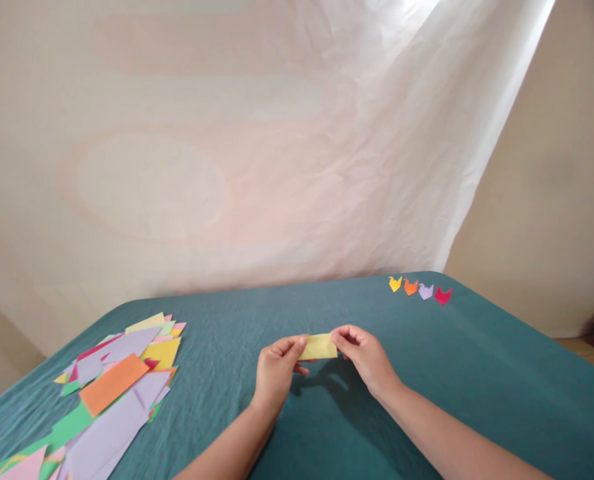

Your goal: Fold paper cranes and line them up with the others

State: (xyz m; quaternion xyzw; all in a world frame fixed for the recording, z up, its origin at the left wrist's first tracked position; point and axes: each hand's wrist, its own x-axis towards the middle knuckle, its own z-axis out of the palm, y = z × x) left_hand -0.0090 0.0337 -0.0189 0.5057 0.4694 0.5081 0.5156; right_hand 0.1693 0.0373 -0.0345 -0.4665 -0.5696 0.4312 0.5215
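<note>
A small pale yellow rectangle of paper (pixel 318 347) is held up between both hands, just above the table. My left hand (pixel 277 373) pinches its left end, thumb on top and fingers partly hidden behind. At the opposite end, my right hand (pixel 364 357) grips the upper right corner between thumb and forefinger. The paper looks folded, though its layers are too small to make out. Shadows of the hands fall on the cloth below.
Loose coloured paper sheets (pixel 114 383) lie in an overlapping pile on the left. Four small folded paper birds, yellow (pixel 395 285), orange (pixel 411 287), lilac (pixel 426 291) and red (pixel 443 295), line the far right. A green cloth (pixel 217 347) covers the table; a pale sheet (pixel 277 167) hangs behind.
</note>
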